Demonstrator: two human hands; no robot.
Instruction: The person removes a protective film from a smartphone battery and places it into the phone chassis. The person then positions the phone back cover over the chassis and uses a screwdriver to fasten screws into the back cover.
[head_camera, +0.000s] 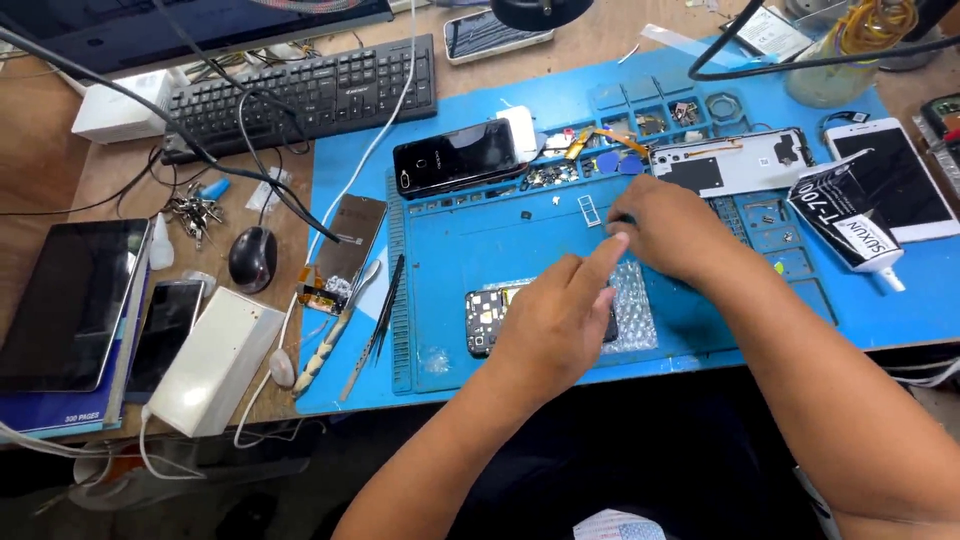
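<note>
My left hand (555, 325) lies over an opened phone (482, 318) with its circuit board showing, set on bubble wrap (635, 310) on the blue repair mat (470, 240). Its fingers curl over the phone and its index finger stretches up towards my right hand. My right hand (675, 225) hovers just above, with its fingertips pinched together near a small dark bit that is too small to identify. A small white card tray (590, 208) lies on the mat just left of those fingertips.
A black phone (455, 155), a white phone frame (735, 160), a white phone (900, 175) and a black glue tube (845, 215) sit along the mat's far side. Tweezers (385, 305) lie at its left edge. Keyboard (300, 95), mouse (252, 258), tablet (65, 300) and a white box (215, 360) fill the left.
</note>
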